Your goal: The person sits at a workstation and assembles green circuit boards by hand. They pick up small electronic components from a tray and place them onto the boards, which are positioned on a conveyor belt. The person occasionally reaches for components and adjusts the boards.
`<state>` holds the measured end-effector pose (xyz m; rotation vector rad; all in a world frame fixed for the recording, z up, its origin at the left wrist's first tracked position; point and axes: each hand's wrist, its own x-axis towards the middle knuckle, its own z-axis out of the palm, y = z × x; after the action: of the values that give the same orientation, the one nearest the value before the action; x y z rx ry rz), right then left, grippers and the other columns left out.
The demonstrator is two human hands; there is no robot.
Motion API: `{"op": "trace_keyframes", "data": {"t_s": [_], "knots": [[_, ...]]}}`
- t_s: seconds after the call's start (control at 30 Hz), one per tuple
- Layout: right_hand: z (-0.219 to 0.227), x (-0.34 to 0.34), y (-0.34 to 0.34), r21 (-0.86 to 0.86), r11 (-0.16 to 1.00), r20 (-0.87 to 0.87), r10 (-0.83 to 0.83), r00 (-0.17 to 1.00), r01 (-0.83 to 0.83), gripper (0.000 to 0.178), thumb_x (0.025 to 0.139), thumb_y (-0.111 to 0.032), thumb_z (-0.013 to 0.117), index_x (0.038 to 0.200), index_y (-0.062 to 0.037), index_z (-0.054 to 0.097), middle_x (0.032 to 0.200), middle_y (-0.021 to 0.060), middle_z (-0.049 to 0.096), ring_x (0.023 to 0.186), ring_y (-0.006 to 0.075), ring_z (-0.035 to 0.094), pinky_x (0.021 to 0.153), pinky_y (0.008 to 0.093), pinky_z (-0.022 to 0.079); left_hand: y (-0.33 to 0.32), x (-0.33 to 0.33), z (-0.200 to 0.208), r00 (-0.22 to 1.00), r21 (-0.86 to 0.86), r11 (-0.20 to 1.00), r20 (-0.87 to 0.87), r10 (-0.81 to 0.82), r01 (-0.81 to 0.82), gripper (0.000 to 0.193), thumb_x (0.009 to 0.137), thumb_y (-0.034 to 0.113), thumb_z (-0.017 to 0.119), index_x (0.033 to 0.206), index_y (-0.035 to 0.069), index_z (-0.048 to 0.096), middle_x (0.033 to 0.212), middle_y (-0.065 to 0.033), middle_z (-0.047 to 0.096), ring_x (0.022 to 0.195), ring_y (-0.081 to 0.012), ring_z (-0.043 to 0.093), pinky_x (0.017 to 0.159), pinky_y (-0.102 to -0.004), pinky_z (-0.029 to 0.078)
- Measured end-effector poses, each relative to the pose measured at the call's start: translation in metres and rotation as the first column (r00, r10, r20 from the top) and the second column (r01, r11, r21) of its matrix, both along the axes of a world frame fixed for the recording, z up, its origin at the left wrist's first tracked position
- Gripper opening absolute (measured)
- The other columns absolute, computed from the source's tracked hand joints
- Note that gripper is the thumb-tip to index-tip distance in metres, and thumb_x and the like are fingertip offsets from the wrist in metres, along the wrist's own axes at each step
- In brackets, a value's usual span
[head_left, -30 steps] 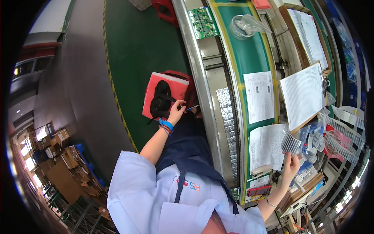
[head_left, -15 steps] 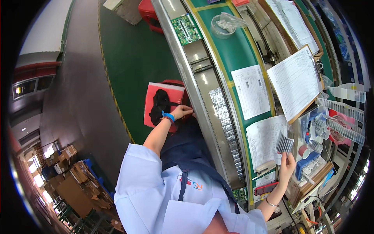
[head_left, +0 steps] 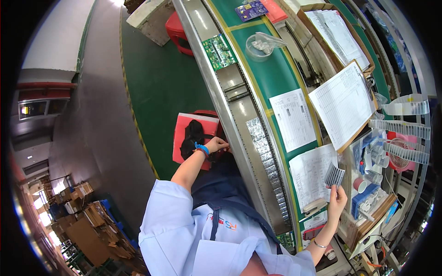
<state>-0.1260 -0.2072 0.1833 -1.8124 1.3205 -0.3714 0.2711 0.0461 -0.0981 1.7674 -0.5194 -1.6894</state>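
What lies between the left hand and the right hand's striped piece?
Head view, outward from the left hand: metal rail, silver foil strip, green mat, paper sheet.

Electronics assy workshop. Evid.: metal conveyor point(head_left: 230, 77) w/ green PCB point(head_left: 219, 52), upper ctr; purple PCB point(head_left: 251, 10) nearby; clipboard form point(head_left: 343, 103), R side; striped floor tape point(head_left: 128, 94), L of ctr; cardboard stack point(head_left: 90, 230), lower L.

Pale blue short-sleeved shirt point(head_left: 193, 225), navy apron point(head_left: 225, 184), blue left-wrist band point(head_left: 201, 147), silver right-wrist bracelet point(head_left: 318, 244)
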Motion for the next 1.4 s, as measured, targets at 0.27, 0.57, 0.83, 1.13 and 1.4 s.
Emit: {"op": "trace_keyframes", "data": {"t_s": [0.27, 0.57, 0.83, 1.13, 1.4], "knots": [[-0.005, 0.01, 0.004, -0.034, 0.999, 0.028, 0.021, 0.999, -0.02, 0.022, 0.087, -0.007, 0.053, 0.069, 0.0012, 0.044, 0.061, -0.0031, 0.036, 0.059, 0.0044, 0.032, 0.051, 0.0221, 0.026, 0.032, 0.02, 0.093, 0.998, 0.101, 0.994, 0.039, -0.041, 0.037, 0.026, 0.085, 0.027, 0.059, 0.087, 0.002, 0.068, 0.066, -0.0001, 0.062, 0.049, -0.003, 0.045, 0.044, -0.0183, 0.035], [-0.002, 0.105, 0.008, -0.051, 0.984, 0.216, 0.179, 0.96, -0.172, 0.011, 0.083, -0.004, 0.056, 0.076, 0.0043, 0.058, 0.064, 0.0064, 0.053, 0.063, 0.0097, 0.049, 0.058, 0.0249, 0.038, 0.122, 0.083, 0.151, 0.943, 0.16, 0.944, 0.217, 0.252, -0.289, 0.035, 0.086, 0.035, 0.058, 0.088, 0.001, 0.064, 0.065, -0.0005, 0.061, 0.042, -0.0031, 0.04, 0.038, -0.0188, 0.03], [-0.03, 0.188, 0.028, 0.131, 0.974, 0.294, 0.142, 0.945, -0.187, 0.015, 0.084, -0.01, 0.058, 0.075, 0.0024, 0.06, 0.064, 0.0039, 0.056, 0.063, 0.0084, 0.049, 0.057, 0.0251, 0.039, 0.174, 0.161, 0.253, 0.846, 0.171, 0.851, 0.315, 0.43, -0.496, 0.03, 0.085, 0.031, 0.06, 0.079, 0.001, 0.064, 0.054, 0.0036, 0.048, 0.039, -0.0027, 0.034, 0.037, -0.0194, 0.024], [-0.046, 0.436, 0.075, 0.332, 0.798, 0.479, 0.316, 0.819, -0.502, 0.016, 0.086, -0.014, 0.056, 0.083, 0.0001, 0.062, 0.074, 0.0008, 0.061, 0.068, 0.0051, 0.052, 0.063, 0.0212, 0.041, 0.208, 0.267, 0.306, 0.746, 0.008, 0.775, 0.276, 0.606, -0.632, 0.029, 0.087, 0.025, 0.056, 0.073, 0.001, 0.061, 0.047, 0.0032, 0.046, 0.035, -0.0024, 0.036, 0.033, -0.0183, 0.025], [0.002, 0.739, 0.112, 0.409, 0.648, 0.755, 0.156, 0.637, -0.642, 0.019, 0.089, -0.015, 0.052, 0.096, 0.0006, 0.06, 0.085, 0.0049, 0.064, 0.076, 0.0115, 0.059, 0.076, 0.0261, 0.045, 0.238, 0.392, 0.312, 0.574, -0.062, 0.597, 0.21, 0.791, -0.8, 0.026, 0.088, 0.021, 0.056, 0.075, 0.0, 0.061, 0.049, 0.0027, 0.046, 0.037, -0.0021, 0.036, 0.036, -0.0175, 0.025]]}}
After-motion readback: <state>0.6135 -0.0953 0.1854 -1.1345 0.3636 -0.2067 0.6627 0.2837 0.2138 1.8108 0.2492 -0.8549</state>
